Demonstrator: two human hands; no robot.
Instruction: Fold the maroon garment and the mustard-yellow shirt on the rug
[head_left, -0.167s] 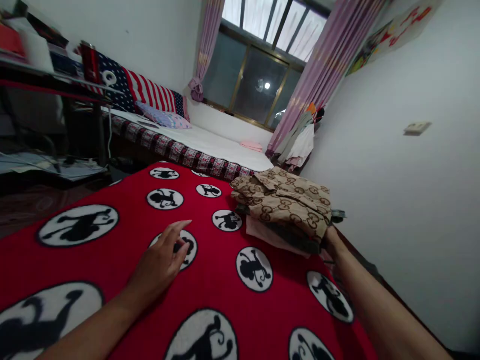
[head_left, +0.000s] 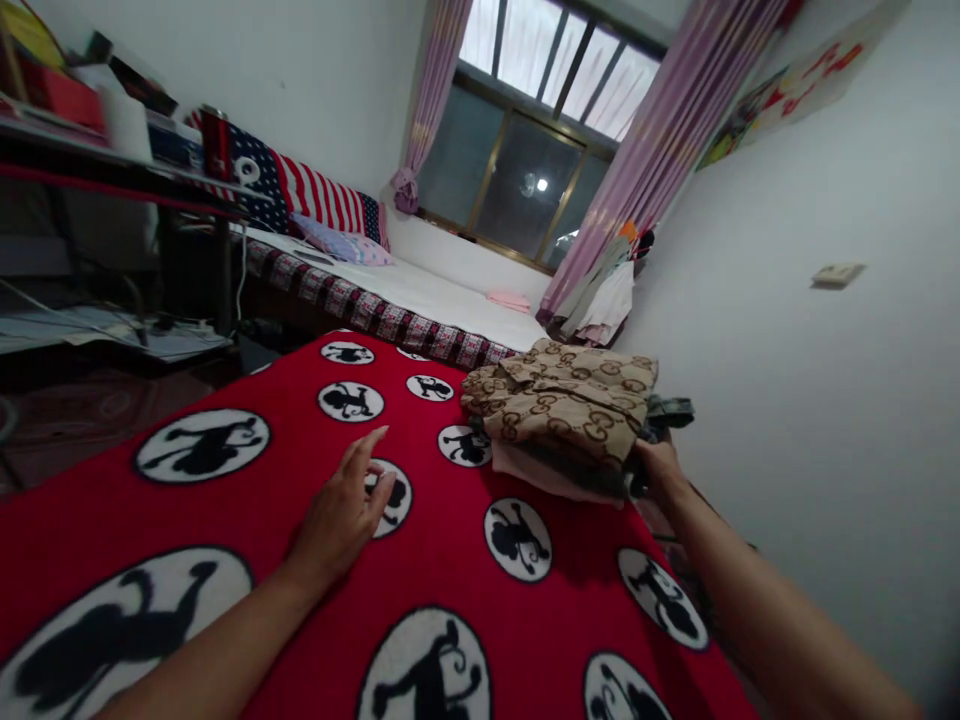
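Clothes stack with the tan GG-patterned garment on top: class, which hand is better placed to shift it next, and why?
Probably the right hand: it is at the edge of the clothes stack, while the left hand is apart from it, over the red blanket.

The room is dim, with white brightness in the upper panes of the window (head_left: 525, 150) and a small glare spot on its dark lower glass. Deep shadow fills the space under the counter (head_left: 112, 178); a softer one darkens the red blanket (head_left: 442, 560) beside the clothes (head_left: 570, 395). Wide-angle stretch distorts the edges; fine detail looks soft.
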